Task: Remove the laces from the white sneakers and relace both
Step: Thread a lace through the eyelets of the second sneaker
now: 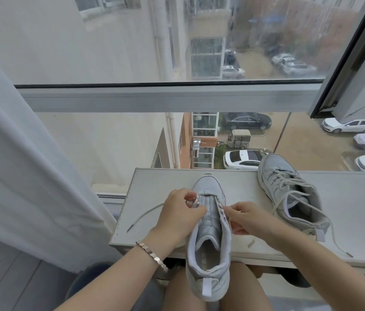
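A white sneaker (208, 241) lies toe-away on the white table (154, 182), its heel hanging over the near edge above my lap. Only its lowest eyelets carry lace. My left hand (181, 212) pinches the lace at the left eyelet row near the toe. One free lace end (145, 213) trails left across the table from that hand. My right hand (244, 217) pinches the lace at the right eyelet row. The second white sneaker (289, 191) lies to the right, fully laced, with loose lace ends reaching the table's front edge.
A large window (166, 97) with a grey frame stands right behind the table. A white curtain (20, 176) hangs at the left. My bare knees sit under the table's near edge. A small metal piece (250, 243) lies on the table near my right wrist.
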Demonstrator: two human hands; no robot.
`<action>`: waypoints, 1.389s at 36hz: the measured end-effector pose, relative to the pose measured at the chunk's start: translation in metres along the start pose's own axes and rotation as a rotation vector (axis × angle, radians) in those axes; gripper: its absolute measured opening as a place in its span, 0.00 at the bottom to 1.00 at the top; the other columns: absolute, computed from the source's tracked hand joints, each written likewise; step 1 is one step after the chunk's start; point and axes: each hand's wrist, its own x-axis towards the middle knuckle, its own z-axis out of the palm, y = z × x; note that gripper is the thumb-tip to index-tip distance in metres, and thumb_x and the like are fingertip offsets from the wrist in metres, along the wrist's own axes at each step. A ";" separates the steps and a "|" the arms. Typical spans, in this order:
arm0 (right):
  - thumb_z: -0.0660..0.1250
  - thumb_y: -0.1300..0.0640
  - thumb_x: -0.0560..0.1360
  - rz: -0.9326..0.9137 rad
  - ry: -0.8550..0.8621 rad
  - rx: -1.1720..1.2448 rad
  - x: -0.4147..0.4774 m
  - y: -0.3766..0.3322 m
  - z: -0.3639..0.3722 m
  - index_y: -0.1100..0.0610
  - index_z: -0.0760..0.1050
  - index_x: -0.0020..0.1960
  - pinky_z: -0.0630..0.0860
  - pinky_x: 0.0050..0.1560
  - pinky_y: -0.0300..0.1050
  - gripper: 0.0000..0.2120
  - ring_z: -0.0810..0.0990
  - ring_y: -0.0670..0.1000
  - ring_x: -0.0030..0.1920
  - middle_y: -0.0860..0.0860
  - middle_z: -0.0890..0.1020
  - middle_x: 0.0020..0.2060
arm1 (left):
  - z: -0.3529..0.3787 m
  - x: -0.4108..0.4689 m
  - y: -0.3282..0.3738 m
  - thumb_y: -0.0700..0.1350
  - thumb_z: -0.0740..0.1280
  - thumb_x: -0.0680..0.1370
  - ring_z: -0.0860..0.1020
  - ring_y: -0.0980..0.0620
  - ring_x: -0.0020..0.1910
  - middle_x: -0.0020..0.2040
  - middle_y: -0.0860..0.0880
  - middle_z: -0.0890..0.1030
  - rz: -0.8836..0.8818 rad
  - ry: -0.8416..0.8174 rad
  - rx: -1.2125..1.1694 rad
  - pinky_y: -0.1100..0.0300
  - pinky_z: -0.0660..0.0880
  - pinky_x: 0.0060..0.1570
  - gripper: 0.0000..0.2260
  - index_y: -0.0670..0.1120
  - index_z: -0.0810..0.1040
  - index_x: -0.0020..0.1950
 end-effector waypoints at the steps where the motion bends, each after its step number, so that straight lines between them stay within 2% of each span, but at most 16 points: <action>1: 0.61 0.48 0.78 0.017 -0.009 -0.030 -0.001 -0.002 0.000 0.59 0.75 0.38 0.79 0.44 0.38 0.17 0.76 0.47 0.33 0.51 0.77 0.31 | 0.001 -0.001 0.000 0.44 0.70 0.70 0.74 0.59 0.44 0.52 0.51 0.76 -0.006 0.017 -0.009 0.75 0.65 0.37 0.13 0.49 0.77 0.54; 3: 0.59 0.48 0.79 0.020 -0.007 -0.105 -0.002 -0.007 -0.001 0.58 0.71 0.38 0.76 0.39 0.36 0.17 0.72 0.47 0.31 0.53 0.73 0.31 | 0.003 -0.002 0.001 0.44 0.70 0.70 0.75 0.58 0.44 0.52 0.51 0.77 -0.017 0.037 -0.039 0.72 0.66 0.39 0.12 0.50 0.76 0.52; 8: 0.61 0.51 0.79 -0.037 -0.027 -0.130 -0.013 -0.023 -0.008 0.58 0.75 0.35 0.77 0.48 0.40 0.17 0.73 0.46 0.32 0.49 0.73 0.28 | 0.003 -0.004 0.003 0.43 0.70 0.69 0.74 0.60 0.42 0.50 0.52 0.78 -0.028 0.060 -0.082 0.73 0.67 0.38 0.11 0.52 0.75 0.49; 10: 0.59 0.54 0.79 -0.151 -0.048 -0.008 -0.021 -0.040 -0.013 0.61 0.76 0.38 0.78 0.50 0.41 0.15 0.76 0.47 0.36 0.51 0.78 0.33 | 0.004 -0.005 0.003 0.42 0.70 0.69 0.74 0.60 0.41 0.51 0.51 0.78 -0.030 0.060 -0.090 0.73 0.67 0.38 0.11 0.52 0.75 0.49; 13: 0.55 0.57 0.80 -0.306 -0.061 0.245 -0.035 -0.070 -0.021 0.60 0.72 0.38 0.80 0.42 0.37 0.15 0.79 0.46 0.33 0.50 0.79 0.29 | 0.005 -0.004 0.008 0.41 0.68 0.70 0.74 0.60 0.43 0.53 0.49 0.77 -0.025 0.036 -0.062 0.74 0.68 0.39 0.11 0.51 0.76 0.51; 14: 0.54 0.56 0.81 -0.350 -0.041 0.263 -0.038 -0.078 -0.023 0.60 0.72 0.39 0.79 0.40 0.37 0.15 0.78 0.46 0.30 0.50 0.78 0.27 | 0.005 -0.004 0.010 0.40 0.67 0.72 0.74 0.58 0.47 0.54 0.49 0.77 -0.004 0.046 -0.040 0.73 0.69 0.43 0.11 0.51 0.76 0.52; 17: 0.51 0.56 0.82 -0.434 0.041 0.300 -0.039 -0.095 -0.023 0.58 0.71 0.41 0.75 0.33 0.37 0.15 0.74 0.46 0.26 0.49 0.72 0.25 | -0.004 -0.004 0.030 0.43 0.64 0.77 0.72 0.53 0.59 0.55 0.52 0.79 0.080 0.070 -0.147 0.56 0.69 0.61 0.07 0.49 0.79 0.53; 21: 0.52 0.58 0.82 -0.431 0.035 0.593 -0.033 -0.105 -0.017 0.61 0.73 0.48 0.76 0.35 0.40 0.13 0.74 0.48 0.28 0.51 0.72 0.27 | -0.020 -0.007 0.065 0.53 0.56 0.81 0.80 0.55 0.52 0.45 0.50 0.84 0.084 -0.318 -0.510 0.54 0.70 0.60 0.16 0.45 0.77 0.59; 25: 0.52 0.58 0.82 -0.415 0.086 0.804 -0.023 -0.106 -0.019 0.61 0.73 0.50 0.75 0.32 0.40 0.12 0.73 0.47 0.28 0.51 0.70 0.28 | -0.033 -0.007 0.068 0.44 0.60 0.80 0.80 0.50 0.34 0.28 0.51 0.73 0.001 -0.559 -0.788 0.48 0.79 0.52 0.10 0.41 0.74 0.57; 28: 0.52 0.58 0.82 -0.377 0.110 0.853 -0.018 -0.102 -0.020 0.60 0.73 0.50 0.76 0.32 0.41 0.12 0.74 0.47 0.27 0.51 0.71 0.27 | -0.041 -0.004 0.061 0.45 0.67 0.74 0.80 0.51 0.37 0.34 0.51 0.76 -0.083 -0.520 -0.856 0.54 0.80 0.43 0.14 0.42 0.75 0.57; 32: 0.51 0.58 0.82 -0.356 0.082 0.926 -0.016 -0.101 -0.014 0.61 0.72 0.52 0.81 0.36 0.43 0.12 0.81 0.49 0.32 0.52 0.78 0.27 | -0.036 -0.001 0.054 0.49 0.66 0.77 0.76 0.60 0.54 0.58 0.53 0.78 -0.039 -0.379 -0.505 0.63 0.75 0.50 0.17 0.48 0.71 0.64; 38: 0.51 0.60 0.82 -0.333 0.115 1.061 -0.014 -0.108 -0.004 0.63 0.71 0.51 0.81 0.43 0.44 0.12 0.84 0.53 0.40 0.59 0.83 0.36 | -0.021 -0.007 0.069 0.49 0.62 0.80 0.79 0.55 0.56 0.49 0.50 0.84 -0.050 -0.511 -0.568 0.52 0.68 0.64 0.15 0.44 0.72 0.64; 41: 0.50 0.59 0.83 -0.332 0.118 1.094 -0.013 -0.108 -0.008 0.63 0.71 0.49 0.81 0.40 0.45 0.13 0.84 0.53 0.38 0.57 0.83 0.34 | -0.020 -0.008 0.070 0.44 0.61 0.80 0.81 0.53 0.39 0.31 0.52 0.78 -0.032 -0.553 -0.616 0.54 0.75 0.55 0.09 0.41 0.77 0.55; 44: 0.52 0.58 0.82 -0.333 0.186 1.089 -0.009 -0.103 -0.019 0.63 0.71 0.48 0.79 0.31 0.39 0.13 0.83 0.50 0.32 0.55 0.82 0.30 | -0.038 -0.004 0.065 0.45 0.62 0.79 0.72 0.57 0.24 0.24 0.55 0.69 -0.009 -0.478 -0.534 0.60 0.78 0.38 0.09 0.44 0.79 0.44; 46: 0.52 0.59 0.82 -0.322 0.265 1.094 -0.006 -0.097 -0.028 0.62 0.72 0.48 0.79 0.30 0.39 0.12 0.82 0.50 0.31 0.55 0.80 0.31 | -0.057 0.003 0.057 0.45 0.62 0.79 0.65 0.58 0.22 0.23 0.56 0.65 -0.034 -0.379 -0.544 0.63 0.72 0.29 0.11 0.44 0.77 0.40; 50: 0.53 0.59 0.82 -0.211 0.320 1.079 0.001 -0.078 -0.035 0.63 0.72 0.51 0.80 0.33 0.39 0.11 0.82 0.52 0.38 0.57 0.81 0.37 | -0.091 0.019 0.039 0.46 0.57 0.81 0.58 0.58 0.20 0.24 0.54 0.61 -0.225 -0.181 -0.858 0.68 0.56 0.20 0.14 0.47 0.68 0.35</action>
